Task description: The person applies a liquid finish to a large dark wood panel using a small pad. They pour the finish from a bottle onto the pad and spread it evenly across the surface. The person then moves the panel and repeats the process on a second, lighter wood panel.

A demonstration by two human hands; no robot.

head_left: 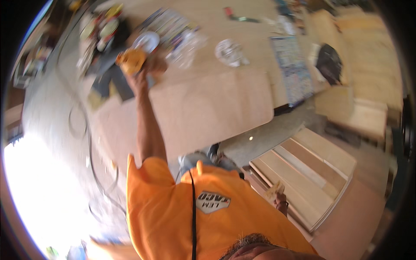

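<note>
My left arm reaches far out over the workbench (pixel 242 39). At its end my left hand (pixel 145 73) is closed round a rounded orange-yellow object (pixel 131 60); motion blur hides its kind. Just beyond this hand lies a white round disc (pixel 146 41). Under the reach is a large, flat wooden board (pixel 195 112) with rounded corners. Low on my right side, my right hand (pixel 281 201) is closed on a crumpled tan piece (pixel 274 190), whose material I cannot make out. It is beside a stack of wooden panels (pixel 303 160).
Crumpled clear plastic (pixel 186 48), a white crumpled bundle (pixel 231 53) and a printed sheet (pixel 292 69) lie on the bench. Cans (pixel 108 28) stand at the far left. A cable (pixel 89 143) trails along the floor. A dark object (pixel 329 64) rests by wooden pieces at right.
</note>
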